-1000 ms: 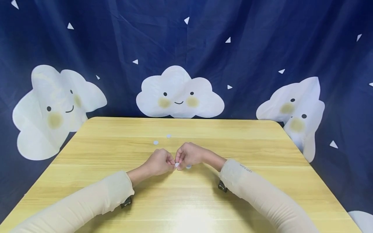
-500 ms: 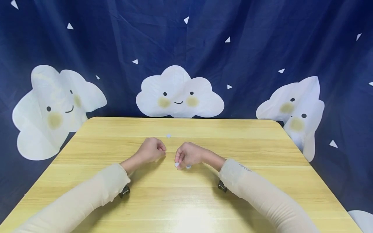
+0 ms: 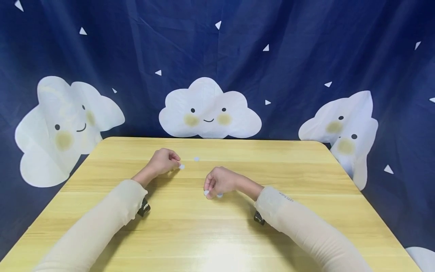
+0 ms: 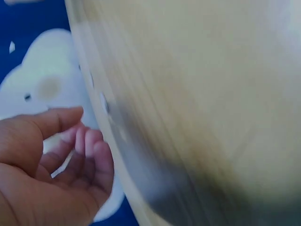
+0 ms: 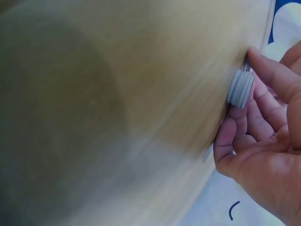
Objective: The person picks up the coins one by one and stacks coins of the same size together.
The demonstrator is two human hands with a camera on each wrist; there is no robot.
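My left hand (image 3: pixel 164 161) is at the back left, fingers loosely bent and nothing between them. Its fingertips are right at a small pale round disc (image 3: pixel 182 167) lying flat. In the left wrist view that disc (image 4: pixel 104 102) shows just beyond my left fingers. My right hand (image 3: pixel 221 181) is low at mid-table and holds another pale disc (image 3: pixel 206 192) upright at its fingertips. Close beside that hand stands a short stack of grey discs (image 5: pixel 240 89), seen side-on in the right wrist view; only part of the stack (image 3: pixel 219 195) shows in the head view.
One more pale disc (image 3: pixel 196 159) lies on the wooden table (image 3: pixel 265 166), further back and right of the left hand's disc. Behind the table's far edge hangs a dark blue curtain (image 3: pixel 292 75) printed with white clouds.
My left hand has moved away from the disc in my right hand, back and leftward to the disc at the far left. The right hand stays where it was.
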